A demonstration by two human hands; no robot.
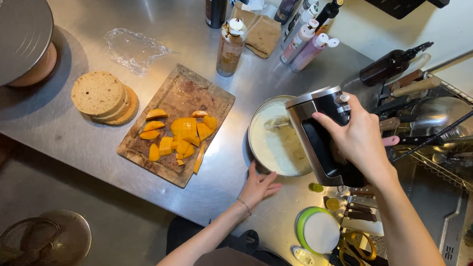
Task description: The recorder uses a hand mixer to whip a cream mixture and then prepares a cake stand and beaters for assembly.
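My right hand (360, 137) grips the handle of a silver and black electric hand mixer (317, 130), held over a metal bowl (253, 133) of white cream. The mixer's beaters dip into the cream. My left hand (258, 186) rests flat on the steel counter, fingers against the near rim of the bowl. A thin bracelet sits on that wrist.
A wooden cutting board (214, 99) with several orange fruit pieces lies left of the bowl. Stacked sponge cake rounds (104, 97) and crumpled plastic wrap (133, 47) sit further left, a cake turntable (10, 39) top left. Bottles (230, 47) stand behind. A dish rack (438, 124) is at right.
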